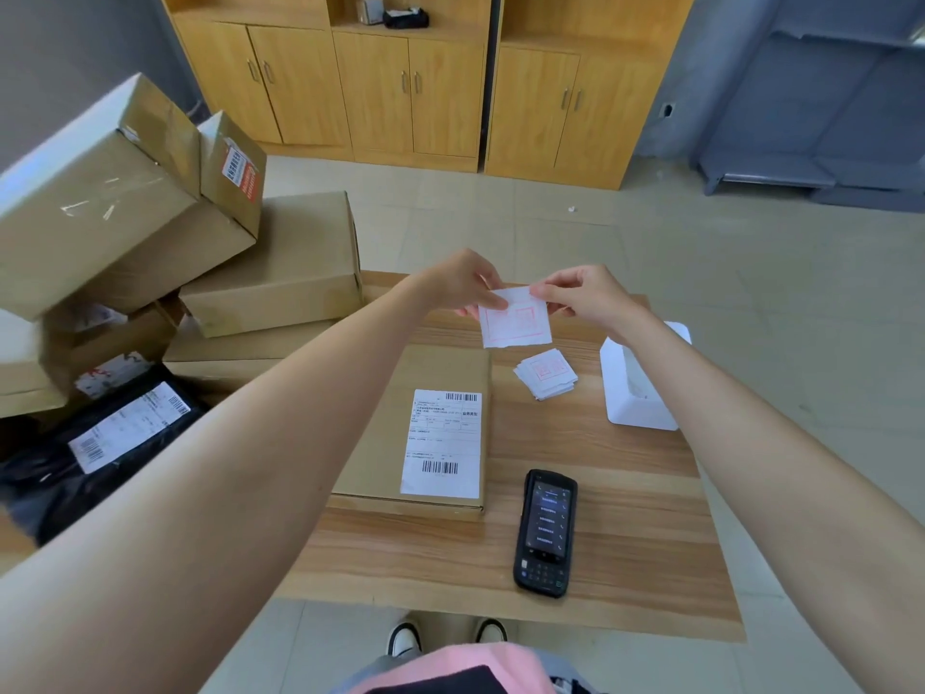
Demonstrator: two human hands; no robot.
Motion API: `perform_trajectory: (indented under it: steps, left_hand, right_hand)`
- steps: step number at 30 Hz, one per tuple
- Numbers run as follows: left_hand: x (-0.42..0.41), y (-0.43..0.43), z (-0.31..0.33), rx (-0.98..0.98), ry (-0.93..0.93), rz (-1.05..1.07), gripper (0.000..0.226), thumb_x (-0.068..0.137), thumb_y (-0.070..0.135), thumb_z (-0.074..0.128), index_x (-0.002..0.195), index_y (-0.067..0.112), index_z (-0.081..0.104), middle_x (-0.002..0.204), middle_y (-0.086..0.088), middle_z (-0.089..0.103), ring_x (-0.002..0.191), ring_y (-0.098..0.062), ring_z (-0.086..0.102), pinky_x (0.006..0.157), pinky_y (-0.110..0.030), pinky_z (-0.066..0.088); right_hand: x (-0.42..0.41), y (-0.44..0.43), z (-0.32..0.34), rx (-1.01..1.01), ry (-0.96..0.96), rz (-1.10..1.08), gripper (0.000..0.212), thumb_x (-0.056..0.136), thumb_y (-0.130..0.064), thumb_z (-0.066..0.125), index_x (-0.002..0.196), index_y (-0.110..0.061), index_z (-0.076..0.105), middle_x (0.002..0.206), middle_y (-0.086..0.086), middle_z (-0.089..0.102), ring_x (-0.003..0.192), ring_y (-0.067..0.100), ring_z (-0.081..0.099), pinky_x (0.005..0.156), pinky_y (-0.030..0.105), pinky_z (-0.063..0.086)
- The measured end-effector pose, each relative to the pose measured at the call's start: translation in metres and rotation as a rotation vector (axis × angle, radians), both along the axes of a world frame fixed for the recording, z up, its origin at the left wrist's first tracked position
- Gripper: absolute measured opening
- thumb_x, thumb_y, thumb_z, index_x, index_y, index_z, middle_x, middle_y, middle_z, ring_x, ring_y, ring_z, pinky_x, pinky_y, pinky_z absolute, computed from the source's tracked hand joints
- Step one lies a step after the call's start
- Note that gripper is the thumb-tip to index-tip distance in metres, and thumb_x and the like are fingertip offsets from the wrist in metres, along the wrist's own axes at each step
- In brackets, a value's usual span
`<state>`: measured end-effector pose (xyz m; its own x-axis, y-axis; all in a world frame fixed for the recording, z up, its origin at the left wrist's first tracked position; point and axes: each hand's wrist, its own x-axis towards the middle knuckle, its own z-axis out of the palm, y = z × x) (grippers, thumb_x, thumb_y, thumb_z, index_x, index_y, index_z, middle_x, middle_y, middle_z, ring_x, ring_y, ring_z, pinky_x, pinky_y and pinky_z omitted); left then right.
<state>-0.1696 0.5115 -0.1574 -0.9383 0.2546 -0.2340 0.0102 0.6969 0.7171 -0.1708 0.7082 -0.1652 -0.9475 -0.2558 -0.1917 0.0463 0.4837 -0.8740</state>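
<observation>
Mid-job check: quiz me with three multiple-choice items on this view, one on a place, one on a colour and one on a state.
1. Where does the handheld scanner lie?
A. On the table, right of the flat box
B. On top of the flat box
C. Under the flat box

2. What colour is the print on the held label?
A. Blue
B. Red
C. Green

3. What is the state of the held label?
A. It lies flat on the table
B. It leans on the flat box
C. The left hand and right hand both pinch it

Answers:
1 A, it rests on the wood beside the box's right edge.
2 B, red frames show on the white paper.
3 C, fingers of each hand grip an upper corner above the table.
</observation>
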Motion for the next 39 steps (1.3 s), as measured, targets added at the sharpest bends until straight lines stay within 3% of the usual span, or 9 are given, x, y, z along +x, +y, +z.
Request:
perform_trajectory:
  steps: [5, 11, 14, 17, 22, 27, 31, 35, 39]
  left_hand:
    - [0.002, -0.002, -0.002, 0.005, 0.002, -0.009, 0.014, 0.089, 0.014, 0.065, 0.099, 0.005, 0.065, 0.087, -0.008, 0.067, 0.052, 0.003, 0.062, 0.058, -0.016, 0.049]
    - [0.004, -0.003, -0.003, 0.013, 0.005, 0.014, 0.019, 0.088, 0.014, 0.067, 0.104, 0.004, 0.065, 0.089, -0.008, 0.068, 0.059, -0.001, 0.064, 0.058, -0.016, 0.051]
    - [0.004, -0.007, -0.005, 0.038, -0.009, 0.049, 0.023, 0.087, 0.011, 0.069, 0.107, 0.001, 0.063, 0.079, -0.004, 0.067, 0.056, 0.001, 0.063, 0.063, -0.019, 0.053]
    - [0.005, -0.006, -0.004, 0.029, -0.010, 0.039, 0.020, 0.086, 0.009, 0.068, 0.104, 0.001, 0.065, 0.074, 0.000, 0.065, 0.058, 0.000, 0.063, 0.065, -0.019, 0.053]
    - [0.007, 0.010, 0.001, 0.018, 0.009, -0.019, 0.013, 0.083, 0.005, 0.070, 0.095, 0.005, 0.067, 0.072, 0.000, 0.064, 0.050, 0.005, 0.060, 0.055, -0.014, 0.049]
    - [0.010, 0.014, 0.004, 0.089, 0.018, 0.020, 0.011, 0.080, 0.001, 0.071, 0.084, 0.007, 0.062, 0.073, -0.008, 0.065, 0.066, -0.015, 0.062, 0.064, -0.024, 0.053]
    - [0.011, 0.014, 0.007, 0.125, 0.015, 0.031, 0.014, 0.079, -0.002, 0.070, 0.078, 0.009, 0.061, 0.091, -0.024, 0.069, 0.081, -0.025, 0.063, 0.083, -0.038, 0.056]
    - [0.010, 0.015, 0.008, 0.169, 0.020, 0.026, 0.016, 0.079, -0.004, 0.071, 0.076, 0.009, 0.061, 0.083, -0.019, 0.067, 0.080, -0.026, 0.064, 0.083, -0.036, 0.056]
    - [0.009, 0.014, 0.009, 0.206, 0.021, 0.052, 0.016, 0.078, -0.004, 0.071, 0.078, 0.008, 0.059, 0.082, -0.019, 0.068, 0.077, -0.026, 0.065, 0.084, -0.035, 0.056]
  right_hand:
    - [0.001, 0.001, 0.000, -0.010, -0.006, 0.031, 0.006, 0.087, -0.024, 0.070, 0.090, -0.018, 0.070, 0.085, -0.006, 0.068, 0.076, 0.004, 0.059, 0.067, 0.016, 0.042]
    - [0.001, 0.000, -0.002, 0.028, 0.016, 0.005, 0.015, 0.086, -0.025, 0.071, 0.096, -0.013, 0.072, 0.084, -0.006, 0.067, 0.074, 0.001, 0.056, 0.061, 0.012, 0.041]
    - [0.001, 0.004, -0.005, 0.025, -0.006, 0.021, 0.018, 0.089, -0.025, 0.068, 0.101, -0.012, 0.070, 0.091, -0.002, 0.067, 0.081, 0.008, 0.059, 0.064, 0.017, 0.039]
    - [0.002, 0.003, -0.003, -0.002, -0.040, 0.050, 0.023, 0.087, -0.030, 0.069, 0.105, -0.016, 0.070, 0.093, -0.006, 0.068, 0.083, 0.005, 0.058, 0.069, 0.018, 0.039]
    - [0.003, -0.007, -0.001, 0.011, -0.070, 0.103, 0.035, 0.085, -0.038, 0.070, 0.096, -0.005, 0.071, 0.081, 0.001, 0.067, 0.070, 0.009, 0.058, 0.064, 0.019, 0.041]
    - [0.004, -0.005, -0.004, -0.085, -0.133, 0.101, 0.024, 0.087, -0.036, 0.068, 0.082, -0.013, 0.069, 0.074, -0.001, 0.064, 0.061, 0.007, 0.054, 0.054, 0.013, 0.039]
    - [0.003, -0.002, -0.009, -0.145, -0.146, 0.095, 0.020, 0.085, -0.034, 0.070, 0.087, -0.014, 0.072, 0.084, 0.000, 0.069, 0.070, 0.007, 0.059, 0.068, 0.020, 0.040]
    - [0.000, -0.003, -0.010, -0.206, -0.181, 0.075, 0.015, 0.086, -0.030, 0.069, 0.088, -0.015, 0.072, 0.083, 0.000, 0.070, 0.070, 0.008, 0.060, 0.074, 0.022, 0.042]
    - [-0.003, -0.002, -0.013, -0.262, -0.229, 0.056, 0.024, 0.086, -0.030, 0.070, 0.098, -0.009, 0.072, 0.093, 0.005, 0.070, 0.082, 0.015, 0.060, 0.084, 0.029, 0.039]
